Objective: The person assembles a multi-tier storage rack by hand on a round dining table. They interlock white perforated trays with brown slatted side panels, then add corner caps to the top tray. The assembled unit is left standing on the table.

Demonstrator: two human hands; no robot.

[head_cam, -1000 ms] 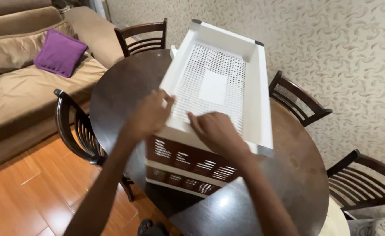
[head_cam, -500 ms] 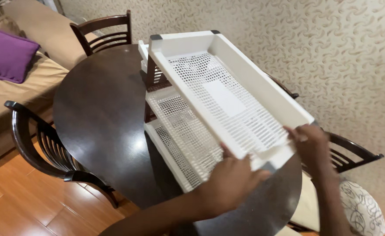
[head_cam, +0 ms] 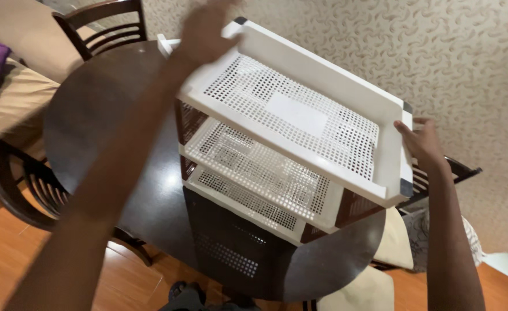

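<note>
Above the round table (head_cam: pixel 110 144), both arms reach out, left hand (head_cam: pixel 208 29) and right hand (head_cam: pixel 421 141) fingers clasping the white tray (head_cam: pixel 300 115).

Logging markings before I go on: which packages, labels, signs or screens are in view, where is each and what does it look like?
No packages, signs or screens in view.
Solid white rectangular patch: middle of the perforated floor of the top tray, held by the left hand and right hand; blank as far as shows, possibly a label or moulded panel.
</note>
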